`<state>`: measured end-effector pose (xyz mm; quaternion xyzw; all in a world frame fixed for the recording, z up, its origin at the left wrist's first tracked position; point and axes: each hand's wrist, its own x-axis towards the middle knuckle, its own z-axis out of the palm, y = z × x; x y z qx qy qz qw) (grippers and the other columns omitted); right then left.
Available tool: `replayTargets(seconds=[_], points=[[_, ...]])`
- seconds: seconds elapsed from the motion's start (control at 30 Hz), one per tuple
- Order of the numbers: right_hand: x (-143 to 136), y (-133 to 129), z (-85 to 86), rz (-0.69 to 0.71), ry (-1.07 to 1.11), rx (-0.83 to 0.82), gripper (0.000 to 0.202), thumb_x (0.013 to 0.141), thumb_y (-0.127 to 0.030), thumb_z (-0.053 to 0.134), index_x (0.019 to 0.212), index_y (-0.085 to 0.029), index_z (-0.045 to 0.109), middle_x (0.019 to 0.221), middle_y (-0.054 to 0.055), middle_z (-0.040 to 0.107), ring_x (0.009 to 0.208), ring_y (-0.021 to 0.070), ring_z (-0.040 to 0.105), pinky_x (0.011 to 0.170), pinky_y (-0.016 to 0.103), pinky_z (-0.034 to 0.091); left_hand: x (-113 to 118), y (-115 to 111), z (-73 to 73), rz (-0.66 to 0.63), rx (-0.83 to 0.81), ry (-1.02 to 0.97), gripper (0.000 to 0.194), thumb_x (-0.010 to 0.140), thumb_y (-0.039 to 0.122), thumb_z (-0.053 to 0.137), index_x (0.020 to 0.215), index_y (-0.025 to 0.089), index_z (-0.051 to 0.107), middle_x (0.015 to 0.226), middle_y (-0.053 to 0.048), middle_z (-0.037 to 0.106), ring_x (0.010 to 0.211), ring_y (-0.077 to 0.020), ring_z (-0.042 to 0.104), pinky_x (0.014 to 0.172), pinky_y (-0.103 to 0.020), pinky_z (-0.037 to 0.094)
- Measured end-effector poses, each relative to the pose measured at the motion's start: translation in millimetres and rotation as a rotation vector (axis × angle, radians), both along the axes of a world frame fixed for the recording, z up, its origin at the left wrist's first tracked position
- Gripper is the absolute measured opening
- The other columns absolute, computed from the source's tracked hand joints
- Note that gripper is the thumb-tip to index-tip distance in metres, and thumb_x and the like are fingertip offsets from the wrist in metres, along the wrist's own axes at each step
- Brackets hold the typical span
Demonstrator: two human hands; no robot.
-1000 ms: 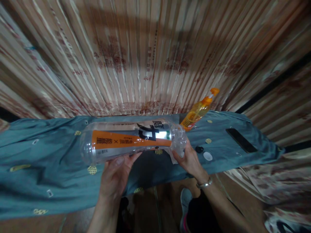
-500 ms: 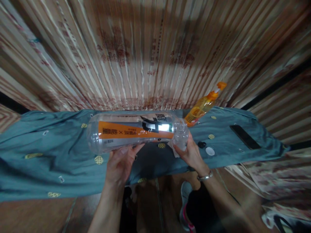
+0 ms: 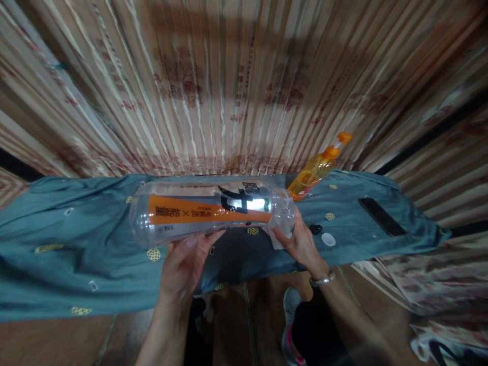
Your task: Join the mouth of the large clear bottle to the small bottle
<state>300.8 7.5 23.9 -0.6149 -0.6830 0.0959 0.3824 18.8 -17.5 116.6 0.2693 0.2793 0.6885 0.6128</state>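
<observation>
A large clear plastic bottle [image 3: 206, 209] with an orange and black label lies sideways above the cloth-covered table, its base to the left and its neck to the right. My left hand [image 3: 185, 262] supports the body from below near the base, with the thumb and fingers against the plastic. Around the neck end closes my right hand [image 3: 299, 239], a silver bracelet on its wrist. No liquid shows inside the bottle. Part of a white tissue [image 3: 275, 239] shows on the cloth beside my right hand.
An orange pump bottle [image 3: 312, 175] stands behind the right hand. To the right are a small black object [image 3: 315, 229], a white disc [image 3: 328, 239] and a black phone [image 3: 382, 216] on the teal cloth [image 3: 114, 277]. A patterned curtain [image 3: 229, 91] hangs behind the table.
The bottle's base end has come slightly left and nearer to me, together with my left hand. My right hand keeps its hold at the neck.
</observation>
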Motion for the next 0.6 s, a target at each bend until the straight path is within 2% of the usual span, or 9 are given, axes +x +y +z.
replayTargets(seconds=[0.17, 0.33, 0.6], points=[[-0.5, 0.9, -1.9, -0.003, -0.016, 0.012, 0.085, 0.092, -0.048, 0.066, 0.163, -0.014, 0.035, 0.156, 0.022, 0.061, 0.144, 0.0362, 0.062, 0.117, 0.056, 0.054, 1.0, 1.5, 2.6, 0.025, -0.003, 0.014, 0.047, 0.063, 0.039, 0.098, 0.107, 0.032, 0.081, 0.112, -0.006, 0.083, 0.127, -0.0396, 0.070, 0.107, -0.065, 0.058], [-1.9, 0.4, -4.4, 0.003, -0.011, 0.015, 0.085, 0.092, -0.046, 0.066, 0.163, -0.014, 0.033, 0.156, 0.022, 0.061, 0.144, 0.0370, 0.061, 0.117, 0.057, 0.054, -0.1, 1.7, 1.9, 0.043, -0.019, 0.008, 0.045, 0.062, 0.038, 0.099, 0.103, 0.030, 0.082, 0.110, -0.005, 0.083, 0.117, -0.0381, 0.074, 0.104, -0.065, 0.060], [1.8, 1.2, -6.3, 0.008, -0.003, -0.001, 0.086, 0.091, -0.046, 0.067, 0.165, -0.017, 0.032, 0.157, 0.020, 0.060, 0.142, 0.0379, 0.062, 0.115, 0.057, 0.055, 1.5, 2.4, -0.1, 0.021, 0.000, 0.022, 0.046, 0.063, 0.040, 0.099, 0.105, 0.035, 0.081, 0.114, -0.004, 0.083, 0.127, -0.0413, 0.069, 0.107, -0.070, 0.056]])
